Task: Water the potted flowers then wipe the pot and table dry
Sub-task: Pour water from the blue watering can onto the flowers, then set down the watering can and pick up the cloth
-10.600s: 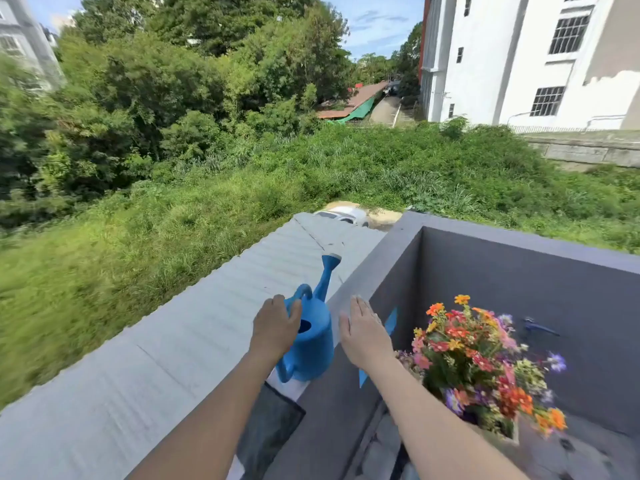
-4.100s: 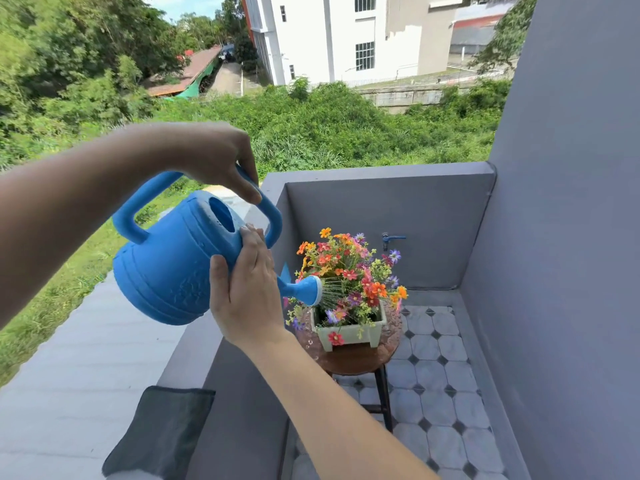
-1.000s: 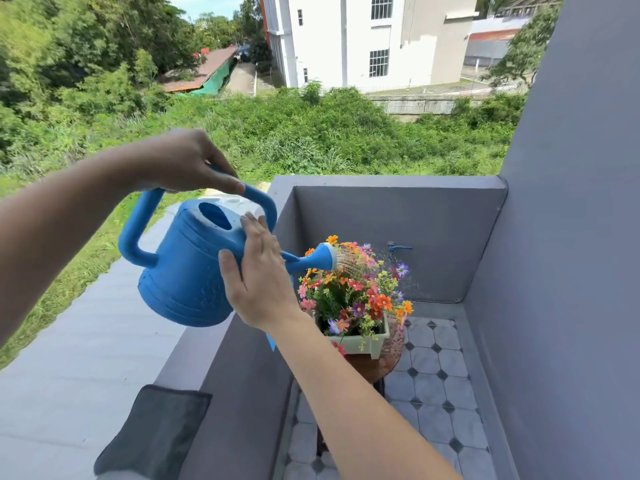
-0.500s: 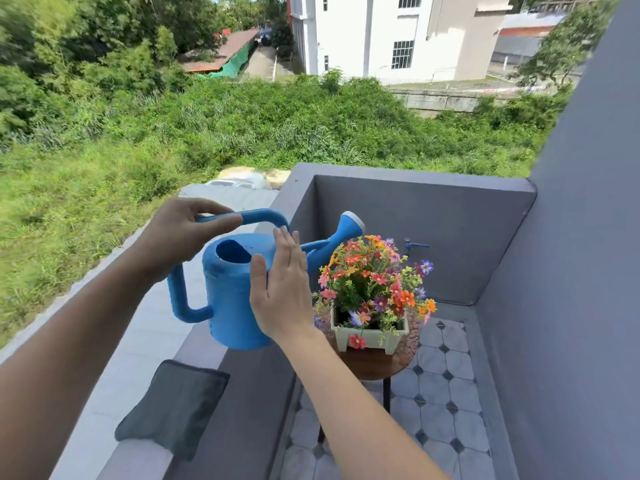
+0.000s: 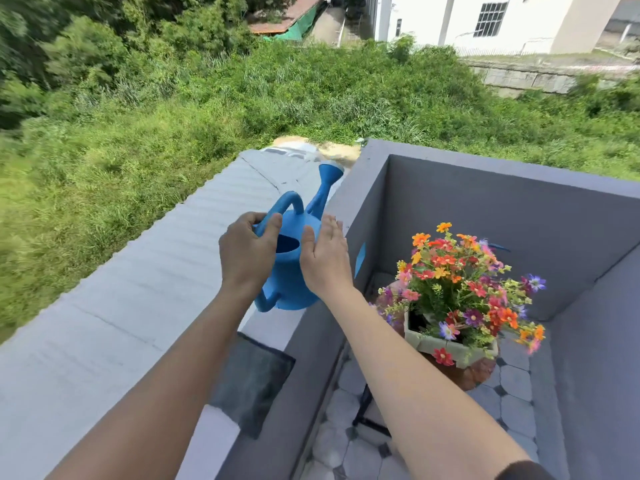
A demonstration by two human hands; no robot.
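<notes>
A blue watering can (image 5: 292, 271) stands upright on top of the grey balcony wall (image 5: 367, 157), spout pointing away. My left hand (image 5: 247, 252) is closed around its top handle. My right hand (image 5: 325, 258) lies flat against the can's right side, fingers straight. A dark grey cloth (image 5: 251, 379) lies on the wall top, nearer to me than the can. To the right and lower, colourful flowers (image 5: 460, 285) fill a pale green square pot (image 5: 450, 348) on a small round brown table (image 5: 464, 374).
The balcony floor (image 5: 349, 441) has pale tiles with dark diamonds. Grey walls close it on the far side and the right (image 5: 602, 375). A blue tap (image 5: 498, 245) sticks out behind the flowers. Beyond the wall a corrugated roof (image 5: 138, 299) slopes away.
The can has gone from pouring over the flowers to upright, then left and down onto the wall top. My view has tilted downward.
</notes>
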